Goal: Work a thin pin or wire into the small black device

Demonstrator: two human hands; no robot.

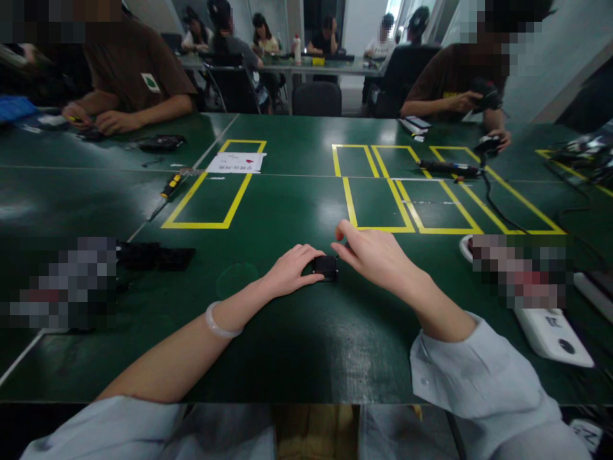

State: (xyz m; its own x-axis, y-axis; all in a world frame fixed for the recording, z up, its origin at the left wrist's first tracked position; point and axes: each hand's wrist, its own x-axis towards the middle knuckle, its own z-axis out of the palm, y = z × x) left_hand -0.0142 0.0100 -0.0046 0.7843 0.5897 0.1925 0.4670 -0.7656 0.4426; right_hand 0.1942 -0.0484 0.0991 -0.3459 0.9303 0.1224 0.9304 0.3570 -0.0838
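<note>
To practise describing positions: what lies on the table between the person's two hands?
In the head view, a small black box lies between the left hand, touching it, and the right hand.

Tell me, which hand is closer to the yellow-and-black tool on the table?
Left. The left hand, holding the small black box, is right of the yellow-and-black tool and closer to the camera; the right hand is farther right, beyond the box.

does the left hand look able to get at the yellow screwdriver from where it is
Probably yes, with a stretch. The left hand is closed on the black box, so it must let go first. Only green table lies between it and the screwdriver, farther off to its left.
</note>
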